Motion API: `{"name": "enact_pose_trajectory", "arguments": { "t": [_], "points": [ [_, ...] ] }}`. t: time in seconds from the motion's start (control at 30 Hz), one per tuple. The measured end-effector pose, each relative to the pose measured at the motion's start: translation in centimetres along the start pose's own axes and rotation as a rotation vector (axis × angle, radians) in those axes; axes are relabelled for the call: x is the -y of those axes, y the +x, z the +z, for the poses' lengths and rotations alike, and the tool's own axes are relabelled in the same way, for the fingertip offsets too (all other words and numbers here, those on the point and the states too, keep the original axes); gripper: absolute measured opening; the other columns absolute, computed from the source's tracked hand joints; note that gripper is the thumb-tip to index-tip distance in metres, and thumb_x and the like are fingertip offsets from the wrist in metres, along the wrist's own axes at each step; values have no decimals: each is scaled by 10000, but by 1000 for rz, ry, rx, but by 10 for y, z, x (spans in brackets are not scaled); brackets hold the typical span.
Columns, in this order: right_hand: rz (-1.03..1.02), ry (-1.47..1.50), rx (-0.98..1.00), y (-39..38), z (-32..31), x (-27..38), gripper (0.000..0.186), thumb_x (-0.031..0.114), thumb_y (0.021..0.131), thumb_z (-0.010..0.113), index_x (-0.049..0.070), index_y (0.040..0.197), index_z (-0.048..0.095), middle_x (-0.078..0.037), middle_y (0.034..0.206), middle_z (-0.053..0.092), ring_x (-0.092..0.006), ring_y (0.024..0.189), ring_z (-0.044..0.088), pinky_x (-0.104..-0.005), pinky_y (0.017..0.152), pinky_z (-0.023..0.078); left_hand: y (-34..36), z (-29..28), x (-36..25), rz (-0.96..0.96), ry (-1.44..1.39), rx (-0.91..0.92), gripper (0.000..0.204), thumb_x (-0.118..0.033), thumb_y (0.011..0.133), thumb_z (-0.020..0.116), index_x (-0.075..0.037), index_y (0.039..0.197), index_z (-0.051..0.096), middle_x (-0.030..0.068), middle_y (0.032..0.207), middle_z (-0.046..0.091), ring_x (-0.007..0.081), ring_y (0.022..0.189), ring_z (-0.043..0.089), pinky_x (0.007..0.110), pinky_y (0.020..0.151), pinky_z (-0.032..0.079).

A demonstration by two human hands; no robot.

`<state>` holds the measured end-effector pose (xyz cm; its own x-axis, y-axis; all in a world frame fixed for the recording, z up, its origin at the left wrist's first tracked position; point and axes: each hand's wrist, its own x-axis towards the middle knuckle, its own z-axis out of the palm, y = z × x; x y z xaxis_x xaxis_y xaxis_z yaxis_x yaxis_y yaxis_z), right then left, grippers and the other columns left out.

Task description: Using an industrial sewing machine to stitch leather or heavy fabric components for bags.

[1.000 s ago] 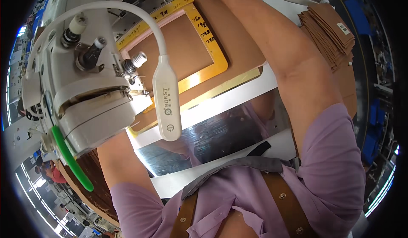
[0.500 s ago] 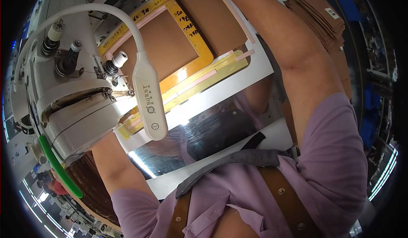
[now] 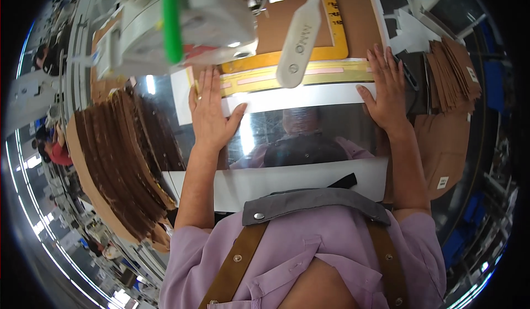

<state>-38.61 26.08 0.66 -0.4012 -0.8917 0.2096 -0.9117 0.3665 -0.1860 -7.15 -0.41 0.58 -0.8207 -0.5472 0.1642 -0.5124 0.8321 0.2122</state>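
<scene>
My left hand (image 3: 212, 113) lies flat, fingers stretched forward, at the left end of a yellow strip (image 3: 259, 80) with pink bands. At its right end my right hand (image 3: 386, 91) rests with fingers spread, over the edge of a brown panel (image 3: 361, 11). Neither hand grips anything. Between them, a yellow frame (image 3: 338, 33) with handwriting lies on the brown panel, beyond the strip. White sheet (image 3: 309, 95) shows along the strip's near side. A white lamp (image 3: 298, 47) on a bendable neck hangs over the middle and hides part of the strip.
The sewing machine head (image 3: 187, 27), with a green bar (image 3: 171, 22), fills the upper left. Stacked brown pieces (image 3: 113, 160) stand left of my arm; more brown pieces (image 3: 450, 77) lie at right. A shiny metal plate (image 3: 331, 118) lies nearest me.
My view has turned and shifted, bringing both hands into sight. The left was behind the machine head, the right beyond the upper edge. The frame and strip now look more level.
</scene>
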Motion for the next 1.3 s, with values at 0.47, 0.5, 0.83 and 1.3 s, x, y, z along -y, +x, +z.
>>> {"name": "enact_pose_trajectory", "arguments": {
  "t": [0.47,0.5,0.83,1.3],
  "points": [
    [-30,-123,-70,-6,12,-3,579,413,1037,533,124,1536,473,-90,1599,454,-300,1532,332,-588,1254,169,-22,6,3,-86,114,-116,828,-565,955,565,12,1532,430,216,1549,490,304,1469,444,532,1234,163],
    [-38,-119,-72,-7,12,-2,568,408,1037,535,132,1531,481,-85,1587,472,-293,1525,348,-584,1254,171,-23,6,3,-98,110,-121,829,-565,955,565,10,1535,427,217,1543,496,307,1466,449,532,1234,156],
    [-47,-61,-113,-8,10,1,525,377,1022,569,138,1487,524,-70,1531,529,-276,1481,413,-588,1239,207,-19,7,7,-82,34,-83,797,-563,953,565,-70,1561,414,137,1611,427,276,1529,343,582,1241,65],
    [2,-53,-190,-12,6,7,454,347,994,607,151,1404,609,-75,1483,569,-266,1423,488,-582,1207,280,-19,9,7,-107,163,-108,738,-532,942,582,-76,1514,488,144,1575,477,260,1493,405,566,1244,100]
  ]
}}
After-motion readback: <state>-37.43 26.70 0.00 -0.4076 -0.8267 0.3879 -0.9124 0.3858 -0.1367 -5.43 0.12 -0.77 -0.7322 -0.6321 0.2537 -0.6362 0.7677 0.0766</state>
